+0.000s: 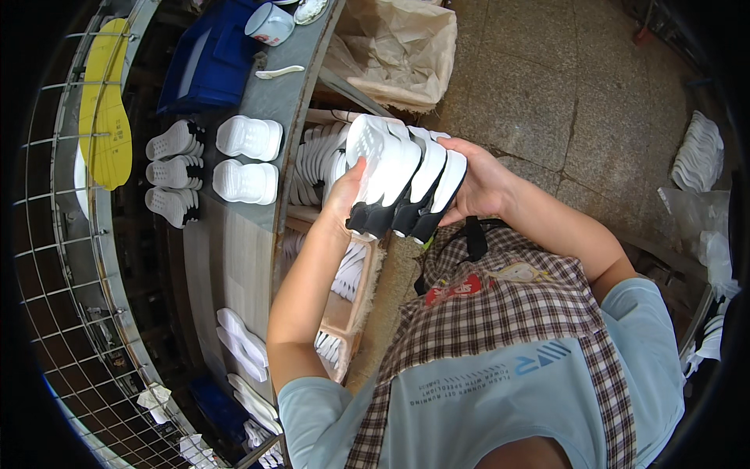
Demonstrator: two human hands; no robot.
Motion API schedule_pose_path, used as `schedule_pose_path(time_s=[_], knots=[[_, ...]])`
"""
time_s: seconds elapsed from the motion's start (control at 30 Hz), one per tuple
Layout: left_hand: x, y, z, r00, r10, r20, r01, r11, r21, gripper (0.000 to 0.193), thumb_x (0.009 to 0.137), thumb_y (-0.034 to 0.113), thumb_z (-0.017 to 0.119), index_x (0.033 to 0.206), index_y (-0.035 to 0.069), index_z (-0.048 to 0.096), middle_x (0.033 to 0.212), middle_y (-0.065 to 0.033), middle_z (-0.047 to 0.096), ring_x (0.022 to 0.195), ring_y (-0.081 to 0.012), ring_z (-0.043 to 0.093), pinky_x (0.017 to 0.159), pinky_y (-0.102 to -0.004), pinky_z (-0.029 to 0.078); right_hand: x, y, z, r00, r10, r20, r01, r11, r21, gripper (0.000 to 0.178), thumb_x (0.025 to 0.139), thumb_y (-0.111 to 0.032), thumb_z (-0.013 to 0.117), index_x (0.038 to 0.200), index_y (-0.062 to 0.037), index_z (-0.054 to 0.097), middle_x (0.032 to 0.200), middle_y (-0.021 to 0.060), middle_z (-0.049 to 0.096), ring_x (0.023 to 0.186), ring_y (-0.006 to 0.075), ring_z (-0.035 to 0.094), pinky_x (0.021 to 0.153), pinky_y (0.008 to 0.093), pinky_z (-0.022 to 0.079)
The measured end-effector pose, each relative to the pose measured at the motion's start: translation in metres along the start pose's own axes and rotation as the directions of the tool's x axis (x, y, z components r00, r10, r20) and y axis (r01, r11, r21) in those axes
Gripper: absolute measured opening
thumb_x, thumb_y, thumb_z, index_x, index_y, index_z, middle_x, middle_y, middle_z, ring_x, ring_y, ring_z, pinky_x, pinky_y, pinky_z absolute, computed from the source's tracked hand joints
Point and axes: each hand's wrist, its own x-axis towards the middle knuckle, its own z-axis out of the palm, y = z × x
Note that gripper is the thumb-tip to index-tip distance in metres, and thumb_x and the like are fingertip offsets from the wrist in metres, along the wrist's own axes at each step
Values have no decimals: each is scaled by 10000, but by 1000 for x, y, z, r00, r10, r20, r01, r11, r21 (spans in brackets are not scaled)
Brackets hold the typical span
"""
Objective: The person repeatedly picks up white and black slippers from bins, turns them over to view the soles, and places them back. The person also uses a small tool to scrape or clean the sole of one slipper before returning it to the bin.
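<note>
Between my two hands is a row of white shoe soles (406,168) with black heel ends, nested against one another and standing roughly upright. My left hand (344,194) grips the row's left end, its thumb lying on the nearest white face. At the other end my right hand (483,181) is wrapped round the outermost sole, with the fingers partly behind it. Just left of the held row, more white soles (316,160) are packed on a shelf below the bench. On the grey bench (254,211) lie stacks of white soles (246,181) and of black-and-white soles (173,173).
A blue bin (207,62), a mug (270,25) and a white spoon (280,73) are at the bench's far end. A yellow sole-shaped template (105,105) hangs on wire mesh at left. Beyond my hands stands a lined carton (398,51). White soles (698,152) are piled at right.
</note>
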Motion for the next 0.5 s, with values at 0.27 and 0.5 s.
schedule_pose_path(time_s=[0.27, 0.5], knots=[[-12, 3, 10, 992, 102, 68, -110, 985, 132, 536, 980, 400, 317, 1320, -9, 390, 1257, -196, 513, 1106, -315, 540, 949, -414, 433, -7, -9, 17, 1000, 28, -2, -28, 999, -32, 767, 774, -516, 551, 1351, -52, 349, 1337, 265, 327, 1222, 422, 328, 984, 606, 253], [-23, 17, 21, 873, 291, 391, -457, 767, 450, 530, 973, 378, 326, 1322, -17, 384, 1283, -203, 489, 1140, -330, 518, 984, -443, 410, -16, -24, 44, 1000, -24, 14, 25, 997, -79, 694, 798, -505, 538, 1335, -93, 385, 1356, 234, 337, 1252, 414, 310, 994, 615, 230]])
